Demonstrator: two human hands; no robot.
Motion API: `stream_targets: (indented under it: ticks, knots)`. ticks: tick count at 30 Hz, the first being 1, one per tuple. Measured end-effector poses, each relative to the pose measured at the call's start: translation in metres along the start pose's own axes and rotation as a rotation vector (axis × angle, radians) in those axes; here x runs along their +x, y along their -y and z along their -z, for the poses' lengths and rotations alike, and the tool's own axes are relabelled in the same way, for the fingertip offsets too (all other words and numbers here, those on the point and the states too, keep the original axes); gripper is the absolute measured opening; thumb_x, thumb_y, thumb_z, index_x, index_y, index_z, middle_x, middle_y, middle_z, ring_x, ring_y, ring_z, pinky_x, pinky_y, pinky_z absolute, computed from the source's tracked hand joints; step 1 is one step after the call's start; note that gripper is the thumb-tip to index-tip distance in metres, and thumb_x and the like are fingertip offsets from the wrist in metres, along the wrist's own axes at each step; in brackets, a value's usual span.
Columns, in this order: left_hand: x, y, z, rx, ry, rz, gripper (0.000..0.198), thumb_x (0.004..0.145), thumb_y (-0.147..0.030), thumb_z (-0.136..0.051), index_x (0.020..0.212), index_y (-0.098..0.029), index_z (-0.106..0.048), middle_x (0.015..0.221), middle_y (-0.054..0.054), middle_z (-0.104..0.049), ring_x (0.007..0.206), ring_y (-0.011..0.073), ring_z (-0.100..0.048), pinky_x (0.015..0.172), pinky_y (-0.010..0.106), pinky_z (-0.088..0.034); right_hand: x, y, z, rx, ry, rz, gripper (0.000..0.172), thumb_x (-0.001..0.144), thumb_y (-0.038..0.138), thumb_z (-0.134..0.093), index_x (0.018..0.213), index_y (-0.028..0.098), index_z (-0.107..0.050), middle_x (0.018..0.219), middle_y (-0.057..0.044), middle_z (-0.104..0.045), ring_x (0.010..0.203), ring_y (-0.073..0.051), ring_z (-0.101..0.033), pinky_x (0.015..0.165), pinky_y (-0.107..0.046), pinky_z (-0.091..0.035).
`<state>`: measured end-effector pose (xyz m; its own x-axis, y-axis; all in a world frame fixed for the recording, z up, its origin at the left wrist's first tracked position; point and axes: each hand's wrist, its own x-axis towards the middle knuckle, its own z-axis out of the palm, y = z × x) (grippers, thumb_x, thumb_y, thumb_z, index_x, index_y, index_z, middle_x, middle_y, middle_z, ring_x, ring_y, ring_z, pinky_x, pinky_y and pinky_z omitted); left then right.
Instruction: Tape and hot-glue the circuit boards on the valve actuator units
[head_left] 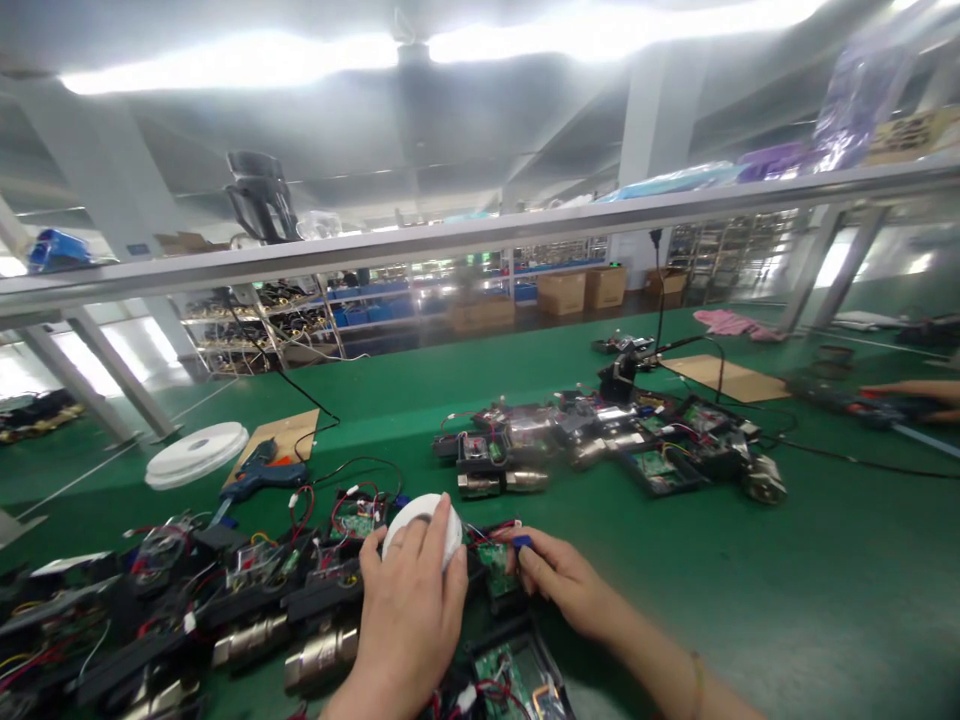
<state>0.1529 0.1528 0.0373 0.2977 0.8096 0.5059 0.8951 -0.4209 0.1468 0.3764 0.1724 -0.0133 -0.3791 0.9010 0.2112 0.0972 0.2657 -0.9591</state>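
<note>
White ring (pixel 453 538), and my left hand (pixel 409 620) is clamped on it, just left of a green circuit board (pixel 496 568) over the counter (pixel 637 570); my right hand (pixel 559 580) pinches a small blue piece (pixel 522 542) by that board!

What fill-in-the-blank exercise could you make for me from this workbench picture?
1. The left hand holds a round object coloured ____.
2. The right hand pinches a small piece coloured ____.
3. In the picture, the glue gun lies to the ____ of the round object.
4. The tabletop under the pink cloth is coloured ____.

Missing words: white; blue; left; green.
</note>
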Motion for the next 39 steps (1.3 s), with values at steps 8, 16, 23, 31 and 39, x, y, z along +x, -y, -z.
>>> stream_targets:
  ticks: [8,16,23,31,39]
  knots:
    - [0.003,-0.010,-0.009,0.038,0.179,-0.068,0.051,0.097,-0.022,-0.030,0.148,-0.013,-0.032,0.120,0.016,-0.062,0.113,0.0290,-0.056,0.105,0.061,-0.028,-0.003,-0.001,-0.004,0.118,-0.071,-0.030,0.037,0.100,0.059,-0.040,0.109,0.023,-0.042,0.100,-0.006,-0.066,0.070,-0.013,-0.059,0.061,-0.026,-0.042]
    - [0.034,-0.035,-0.002,-0.021,0.327,-0.095,0.052,0.093,-0.020,-0.034,0.144,-0.014,-0.039,0.121,0.015,-0.062,0.116,0.0297,-0.055,0.106,0.061,-0.028,-0.002,-0.009,-0.002,0.173,-0.090,-0.026,0.044,0.090,0.067,-0.055,0.097,0.024,-0.049,0.120,-0.008,-0.062,0.078,-0.016,-0.060,0.076,-0.032,-0.050]
    - [0.024,-0.031,-0.004,-0.013,0.271,-0.208,0.056,0.095,-0.022,-0.034,0.150,-0.018,-0.029,0.120,0.014,-0.063,0.113,0.0285,-0.056,0.106,0.061,-0.028,0.004,-0.013,-0.003,0.283,-0.134,-0.089,0.042,0.089,0.062,-0.057,0.096,0.022,-0.049,0.146,-0.013,-0.046,0.061,-0.009,-0.062,0.050,-0.022,-0.041]
    - [0.046,-0.038,-0.004,0.141,0.470,-0.151,0.057,0.090,-0.014,-0.034,0.147,-0.011,-0.034,0.123,0.017,-0.062,0.117,0.0306,-0.055,0.106,0.062,-0.029,0.003,-0.015,-0.006,0.215,-0.275,-0.049,0.037,0.089,0.056,-0.060,0.096,0.020,-0.054,0.068,0.004,-0.055,0.058,-0.012,-0.055,0.054,-0.023,-0.045]
    - [0.058,-0.040,-0.006,0.162,0.497,-0.176,0.055,0.090,-0.015,-0.033,0.145,-0.012,-0.036,0.127,0.016,-0.060,0.117,0.0308,-0.056,0.104,0.061,-0.030,-0.005,-0.004,-0.010,-0.013,-0.315,0.085,0.019,0.095,0.033,-0.052,0.109,0.020,-0.058,0.081,-0.001,-0.063,0.072,-0.016,-0.060,0.066,-0.029,-0.048]
